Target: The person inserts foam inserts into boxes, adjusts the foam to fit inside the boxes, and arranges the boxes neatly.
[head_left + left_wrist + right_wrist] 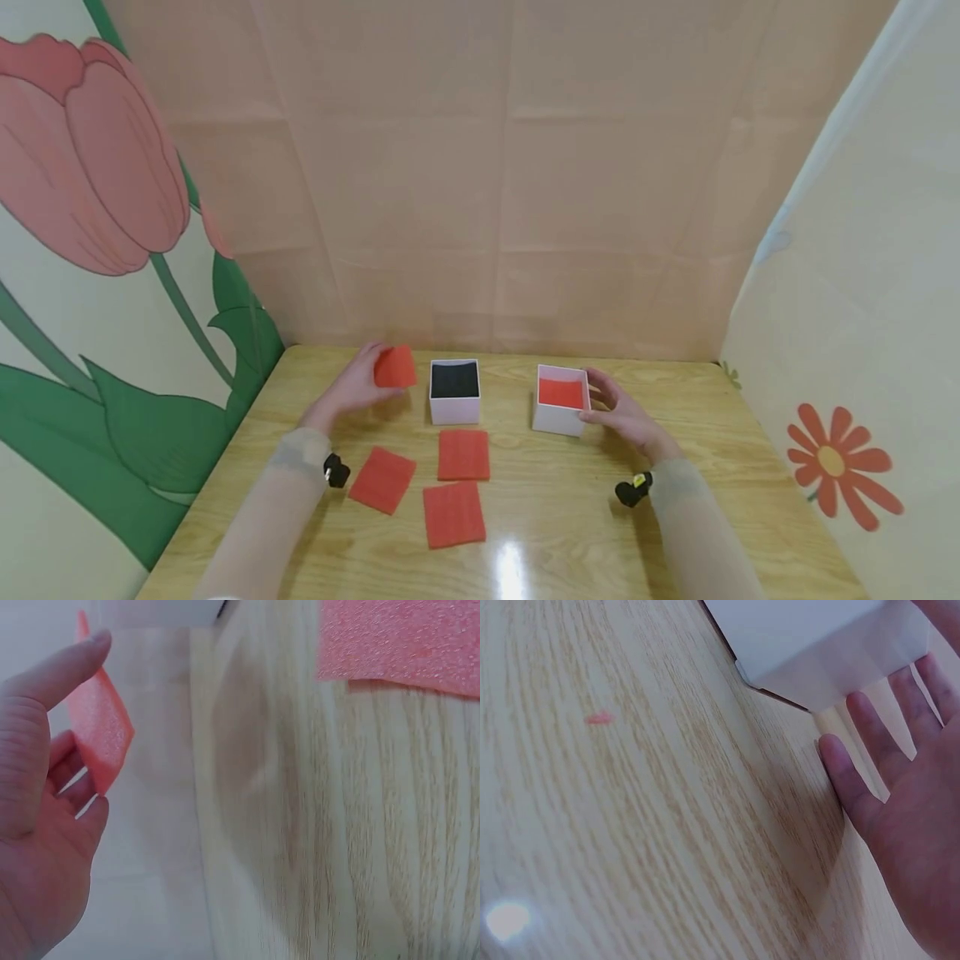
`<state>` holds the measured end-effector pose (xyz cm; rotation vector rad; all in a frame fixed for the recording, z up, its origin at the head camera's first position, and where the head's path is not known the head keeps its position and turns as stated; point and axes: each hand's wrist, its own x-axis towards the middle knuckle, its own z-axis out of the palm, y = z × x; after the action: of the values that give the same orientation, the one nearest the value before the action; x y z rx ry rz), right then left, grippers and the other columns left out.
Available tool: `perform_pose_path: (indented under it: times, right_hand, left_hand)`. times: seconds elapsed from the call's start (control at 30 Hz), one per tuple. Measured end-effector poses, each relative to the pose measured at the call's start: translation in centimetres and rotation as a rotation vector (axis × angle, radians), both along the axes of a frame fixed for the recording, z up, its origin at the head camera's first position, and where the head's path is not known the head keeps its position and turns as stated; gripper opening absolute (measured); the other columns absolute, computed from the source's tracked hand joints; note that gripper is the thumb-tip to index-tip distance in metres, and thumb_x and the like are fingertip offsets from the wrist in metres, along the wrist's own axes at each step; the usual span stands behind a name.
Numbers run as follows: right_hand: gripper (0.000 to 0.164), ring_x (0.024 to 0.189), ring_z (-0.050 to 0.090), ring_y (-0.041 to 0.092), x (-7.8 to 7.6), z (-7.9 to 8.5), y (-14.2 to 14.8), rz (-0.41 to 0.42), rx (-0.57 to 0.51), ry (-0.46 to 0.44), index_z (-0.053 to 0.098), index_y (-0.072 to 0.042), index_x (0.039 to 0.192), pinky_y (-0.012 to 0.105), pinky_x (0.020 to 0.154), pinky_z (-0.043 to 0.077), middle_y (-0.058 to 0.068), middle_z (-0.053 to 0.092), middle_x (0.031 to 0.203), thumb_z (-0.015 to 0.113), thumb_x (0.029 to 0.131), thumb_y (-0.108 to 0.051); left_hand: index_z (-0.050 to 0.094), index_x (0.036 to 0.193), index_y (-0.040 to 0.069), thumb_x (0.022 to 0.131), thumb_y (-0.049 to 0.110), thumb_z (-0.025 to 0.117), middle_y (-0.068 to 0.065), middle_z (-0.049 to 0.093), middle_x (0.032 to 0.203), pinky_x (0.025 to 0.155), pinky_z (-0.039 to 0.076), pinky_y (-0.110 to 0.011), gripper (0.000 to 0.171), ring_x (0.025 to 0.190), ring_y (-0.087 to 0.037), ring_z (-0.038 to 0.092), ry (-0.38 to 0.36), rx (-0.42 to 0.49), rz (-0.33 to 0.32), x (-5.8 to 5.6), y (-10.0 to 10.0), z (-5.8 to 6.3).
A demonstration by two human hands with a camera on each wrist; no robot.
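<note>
My left hand (358, 382) pinches a thin red foam square (395, 367) between thumb and fingers, left of a white box (454, 409) with black material inside. In the left wrist view the foam square (101, 724) is bent, with the thumb on one face and fingers behind. My right hand (622, 410) grips the right side of a second white box (558, 419), thumb at the front corner and fingers toward the back. A red piece (560, 392) lies inside this box. In the right wrist view, fingertips meet the white box wall (862, 675).
Three more red foam squares lie on the wooden table (555, 517): one (463, 455) in front of the black-filled box, one (454, 515) nearer me, and one (382, 480) at left. A pinkish cloth backdrop (495, 183) rises behind the table, with flower-patterned panels at both sides.
</note>
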<state>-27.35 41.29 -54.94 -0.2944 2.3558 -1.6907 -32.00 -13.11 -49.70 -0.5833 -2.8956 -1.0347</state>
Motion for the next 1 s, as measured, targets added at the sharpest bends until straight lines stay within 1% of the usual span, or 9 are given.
perform_pose_path:
  times: [0.1,0.17,0.23,0.33,0.53,0.6,0.7,0.83,1.0]
  right_hand:
    - [0.102,0.158,0.022,0.047,0.1,0.0,0.1,0.000,0.008,0.006,0.018,-0.019,0.172,0.074,0.123,0.018,0.012,0.021,0.176,0.083,0.095,-0.027]
    - [0.102,0.158,0.022,0.047,0.1,0.1,0.1,-0.004,0.009,0.006,0.017,-0.019,0.172,0.075,0.122,0.018,0.012,0.021,0.176,0.083,0.095,-0.028]
    - [0.102,0.158,0.022,0.046,0.1,0.2,0.1,-0.010,0.008,0.005,0.018,-0.020,0.172,0.074,0.123,0.018,0.011,0.022,0.176,0.084,0.094,-0.028]
    - [0.102,0.158,0.022,0.046,0.0,0.3,0.1,-0.012,0.000,0.006,0.019,-0.020,0.172,0.073,0.123,0.019,0.010,0.022,0.176,0.084,0.094,-0.027]
    - [0.102,0.158,0.023,0.046,-0.1,0.2,-0.1,-0.007,-0.010,-0.004,0.020,-0.022,0.171,0.072,0.124,0.019,0.010,0.022,0.176,0.085,0.093,-0.027]
    - [0.103,0.158,0.023,0.046,-0.1,0.1,-0.1,-0.007,-0.009,0.001,0.019,-0.021,0.172,0.073,0.123,0.019,0.010,0.021,0.176,0.085,0.093,-0.028]
    - [0.103,0.157,0.023,0.046,-0.1,0.0,-0.1,-0.012,-0.011,0.009,0.019,-0.020,0.172,0.074,0.122,0.019,0.011,0.021,0.176,0.085,0.093,-0.028]
    - [0.102,0.156,0.025,0.047,0.0,0.0,-0.2,-0.014,-0.007,0.020,0.020,-0.020,0.171,0.074,0.122,0.021,0.012,0.022,0.176,0.084,0.093,-0.027]
    - [0.102,0.155,0.027,0.049,0.3,-0.3,-0.4,-0.016,-0.001,0.023,0.020,-0.019,0.172,0.072,0.122,0.023,0.014,0.024,0.175,0.085,0.094,-0.026]
  left_hand:
    - [0.043,0.159,0.000,0.086,0.030,0.093,-0.020,0.045,0.158,0.112,0.047,-0.058,0.094,0.136,-0.039,0.052,0.034,-0.002,-0.017,-0.1,0.5,0.0]
    - [0.045,0.158,-0.001,0.085,0.029,0.093,-0.020,0.048,0.154,0.109,0.050,-0.056,0.093,0.131,-0.038,0.055,0.077,0.014,-0.030,-0.3,0.8,0.2]
    - [0.047,0.156,-0.002,0.084,0.028,0.094,-0.019,0.051,0.149,0.106,0.052,-0.055,0.092,0.126,-0.036,0.057,0.119,0.031,-0.042,-0.4,1.3,0.6]
    - [0.048,0.156,-0.001,0.083,0.030,0.095,-0.018,0.052,0.148,0.107,0.052,-0.054,0.092,0.126,-0.036,0.056,0.155,0.039,-0.054,-0.3,1.9,1.4]
    - [0.046,0.158,0.004,0.085,0.034,0.093,-0.015,0.050,0.151,0.107,0.052,-0.054,0.093,0.129,-0.035,0.054,0.133,0.024,-0.069,0.1,3.2,2.3]
    - [0.046,0.158,0.003,0.084,0.033,0.094,-0.014,0.050,0.152,0.109,0.052,-0.053,0.093,0.131,-0.034,0.054,0.142,0.033,-0.080,0.1,3.6,2.7]
    - [0.048,0.157,0.002,0.083,0.032,0.095,-0.014,0.050,0.152,0.113,0.049,-0.052,0.093,0.133,-0.035,0.053,0.181,0.046,-0.104,0.0,4.3,3.0]
    - [0.050,0.155,0.001,0.082,0.034,0.096,-0.015,0.050,0.152,0.114,0.047,-0.053,0.093,0.136,-0.036,0.051,0.216,0.061,-0.127,0.3,5.0,3.3]
    - [0.050,0.157,0.004,0.083,0.040,0.094,-0.017,0.049,0.154,0.114,0.046,-0.056,0.093,0.139,-0.037,0.048,0.198,0.039,-0.141,1.0,5.9,3.5]
